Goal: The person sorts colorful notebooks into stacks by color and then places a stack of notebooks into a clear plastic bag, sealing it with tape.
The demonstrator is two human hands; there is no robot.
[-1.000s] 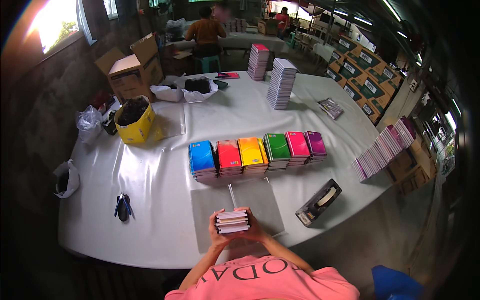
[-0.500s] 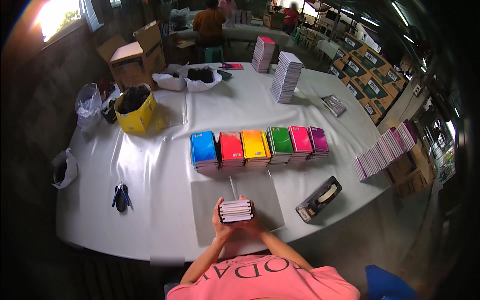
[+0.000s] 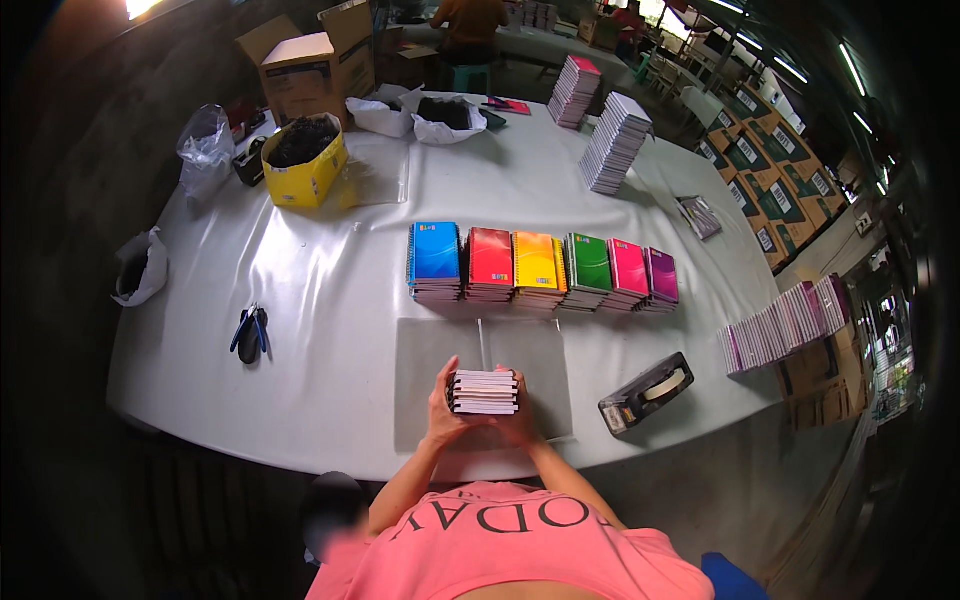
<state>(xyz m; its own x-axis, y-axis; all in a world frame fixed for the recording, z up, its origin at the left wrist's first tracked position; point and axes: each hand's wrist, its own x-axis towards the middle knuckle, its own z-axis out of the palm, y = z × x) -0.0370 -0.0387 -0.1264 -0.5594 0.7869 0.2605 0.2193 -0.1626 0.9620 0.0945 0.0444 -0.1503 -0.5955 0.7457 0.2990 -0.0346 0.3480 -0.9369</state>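
A small stack of notebooks (image 3: 485, 393) stands between my hands, its white page edges facing me. My left hand (image 3: 444, 407) grips the left side, with fingers along the edge. On the opposite side my right hand (image 3: 520, 412) is closed round it; some of its fingers are hidden. Beneath lies a clear plastic sheet (image 3: 425, 355) with a seam down the middle. Just beyond are piles of spiral notebooks in a row: blue (image 3: 435, 252), red (image 3: 491, 257), yellow (image 3: 536, 262), green (image 3: 588, 264), pink (image 3: 627, 269) and purple (image 3: 662, 275).
A tape dispenser (image 3: 646, 394) sits to the right, pliers (image 3: 250, 334) to the left. Tall notebook stacks (image 3: 614, 143) stand at the back, and a leaning row of notebooks (image 3: 785, 325) lines the right edge. A yellow container (image 3: 305, 165) and bags occupy the far left.
The whole view has shifted, so the table and notebooks sit higher and slightly to the right. Both hands keep holding the stack above the plastic sheet.
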